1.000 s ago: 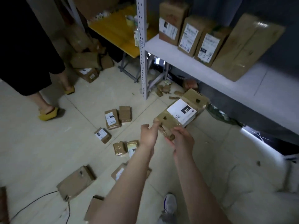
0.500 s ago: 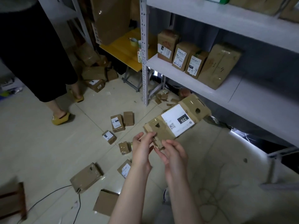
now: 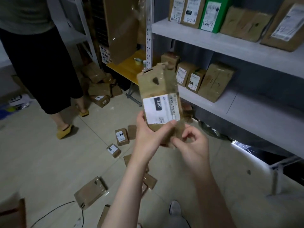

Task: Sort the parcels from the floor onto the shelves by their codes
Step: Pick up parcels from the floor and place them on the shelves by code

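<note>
I hold a long brown cardboard parcel [image 3: 155, 86] upright in front of me, its white label facing me. My left hand [image 3: 148, 137] grips its lower end from the left, thumb on the label's bottom edge. My right hand [image 3: 191, 143] pinches the lower right corner. Behind it stands a grey shelf unit: the middle shelf [image 3: 243, 102] carries a few brown boxes with handwritten codes, and the upper shelf [image 3: 213, 38] holds brown boxes and a green box [image 3: 212, 14]. Several small parcels [image 3: 122, 136] lie on the tiled floor.
A person in dark shorts and yellow slippers [image 3: 65, 131] stands at the left. A yellow table [image 3: 130, 66] and a pile of boxes [image 3: 98, 86] sit behind the white shelf post [image 3: 149, 37]. A flat box [image 3: 90, 192] and a cable [image 3: 54, 211] lie on the near floor.
The parcel has been lifted and turned from lying sideways and low to standing upright at shelf height. My view has risen, bringing the upper shelf into sight.
</note>
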A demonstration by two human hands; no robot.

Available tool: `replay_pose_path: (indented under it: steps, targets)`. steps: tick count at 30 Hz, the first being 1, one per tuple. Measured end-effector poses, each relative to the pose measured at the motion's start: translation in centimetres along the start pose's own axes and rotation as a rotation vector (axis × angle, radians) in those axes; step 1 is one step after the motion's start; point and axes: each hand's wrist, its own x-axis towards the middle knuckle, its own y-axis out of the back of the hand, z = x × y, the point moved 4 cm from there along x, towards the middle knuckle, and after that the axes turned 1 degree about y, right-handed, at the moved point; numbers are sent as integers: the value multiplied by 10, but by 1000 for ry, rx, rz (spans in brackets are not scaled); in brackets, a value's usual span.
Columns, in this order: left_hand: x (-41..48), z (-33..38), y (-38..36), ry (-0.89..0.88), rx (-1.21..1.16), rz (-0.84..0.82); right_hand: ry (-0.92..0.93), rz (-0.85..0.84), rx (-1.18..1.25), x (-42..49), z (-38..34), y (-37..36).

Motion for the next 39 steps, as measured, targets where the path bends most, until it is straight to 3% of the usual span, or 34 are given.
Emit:
replay_pose_path:
  steps: [5, 11, 14, 17, 21, 29, 39]
  targets:
    - [-3, 10, 3, 48, 13, -43, 270, -26, -292, -4, -35, 19]
    - [-7, 8, 0, 225, -358, -160, 390, -55, -386, -7, -57, 25]
    - [-8, 7, 4, 263, -513, -177, 356, -122, -287, -8, -59, 24]
    - [-6, 8, 13, 209, -660, -241, 230, -99, -98, -9, -56, 23]
    - [-4, 4, 25, 156, -789, -327, 145, -76, -29, -9, -54, 21]
    - [-4, -1, 41, 104, -853, -434, -68, -326, 50, -12, -38, 2]
    - [-11, 12, 38, 86, -633, -308, -16, -44, 156, -7, -40, 5]
